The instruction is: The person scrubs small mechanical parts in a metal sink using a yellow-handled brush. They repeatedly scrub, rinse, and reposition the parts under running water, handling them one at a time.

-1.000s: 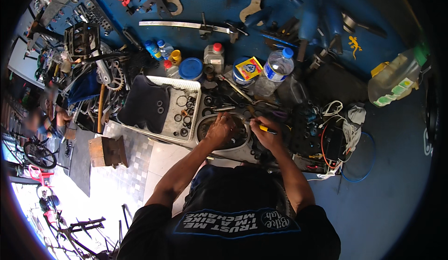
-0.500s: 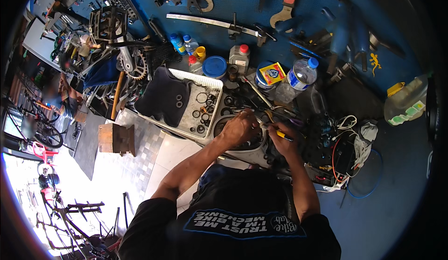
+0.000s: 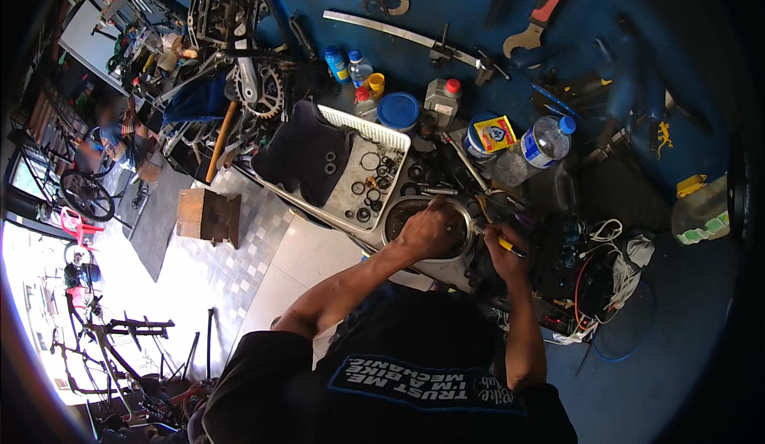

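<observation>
Over a round metal bowl (image 3: 389, 218) is my left hand (image 3: 427, 230), its fingers curled. Whatever those fingers hold, if anything, is hidden. To the right of the bowl my right hand (image 3: 504, 254) grips a slim tool with a yellow and black handle (image 3: 511, 246); its pale far end points toward the bowl, too small to name. Dark contents show inside the bowl, partly covered by my left hand. Left of it stands a white plastic basket (image 3: 340, 209) with several rings and bearings (image 3: 373, 194) and a dark cloth (image 3: 296, 161).
Behind the bowl stand a clear bottle with a blue cap (image 3: 535, 153), a blue-lidded tub (image 3: 398, 111) and a grey red-capped bottle (image 3: 443, 103). Tangled cables (image 3: 621, 265) lie at the right. Tools hang on the blue wall. A cardboard box (image 3: 205, 216) sits at the left.
The view has shifted, so the bench appears farther right and lower. My hands, close together before, are now apart: the left is lower over the bowl, the right holds the tool farther right.
</observation>
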Motion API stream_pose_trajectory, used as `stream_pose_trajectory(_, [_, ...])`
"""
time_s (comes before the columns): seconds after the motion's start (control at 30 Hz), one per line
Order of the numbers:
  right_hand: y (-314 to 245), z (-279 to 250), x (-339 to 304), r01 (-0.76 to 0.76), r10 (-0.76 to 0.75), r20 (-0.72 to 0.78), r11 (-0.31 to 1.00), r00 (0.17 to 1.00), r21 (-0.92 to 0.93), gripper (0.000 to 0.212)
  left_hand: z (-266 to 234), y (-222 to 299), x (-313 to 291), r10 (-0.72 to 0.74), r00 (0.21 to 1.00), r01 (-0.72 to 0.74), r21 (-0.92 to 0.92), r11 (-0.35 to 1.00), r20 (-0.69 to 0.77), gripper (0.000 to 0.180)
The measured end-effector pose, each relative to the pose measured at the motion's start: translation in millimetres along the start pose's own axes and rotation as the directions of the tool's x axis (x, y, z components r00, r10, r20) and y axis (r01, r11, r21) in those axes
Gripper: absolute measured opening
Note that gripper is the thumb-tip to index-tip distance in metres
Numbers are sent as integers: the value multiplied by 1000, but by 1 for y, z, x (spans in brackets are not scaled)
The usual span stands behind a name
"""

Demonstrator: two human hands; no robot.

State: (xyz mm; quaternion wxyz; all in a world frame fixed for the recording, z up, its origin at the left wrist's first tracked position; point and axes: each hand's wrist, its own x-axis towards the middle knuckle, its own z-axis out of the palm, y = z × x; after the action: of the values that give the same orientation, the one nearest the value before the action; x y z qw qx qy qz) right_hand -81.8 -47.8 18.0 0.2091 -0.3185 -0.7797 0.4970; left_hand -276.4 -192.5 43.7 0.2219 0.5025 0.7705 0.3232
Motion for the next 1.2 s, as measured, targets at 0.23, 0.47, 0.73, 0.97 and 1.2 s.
stream_pose_trajectory(0.23, [-4,-1,2,-19,24,58,996,998,-87,23,-8,-10,5,-92,932,64,88,994,350,22])
stream_pose_trajectory(0.47, [-11,-4,-3,-46,47,23,998,999,-45,25,-109,-89,24,-21,958,45,77,996,-285,14])
stream_pose_trajectory(0.73, [-26,1,3,-47,62,107,990,992,-134,24,-152,-262,29,-332,805,552,414,724,-492,21])
stream_pose_trajectory(0.97, [-19,1,10,59,-43,94,983,995,-174,29,-127,-140,22,22,889,58,161,985,-457,24])
stream_pose_trajectory(1.2, [-31,-5,21,152,-125,128,960,984,-233,29,-10,-69,-22,97,990,-132,405,905,106,23])
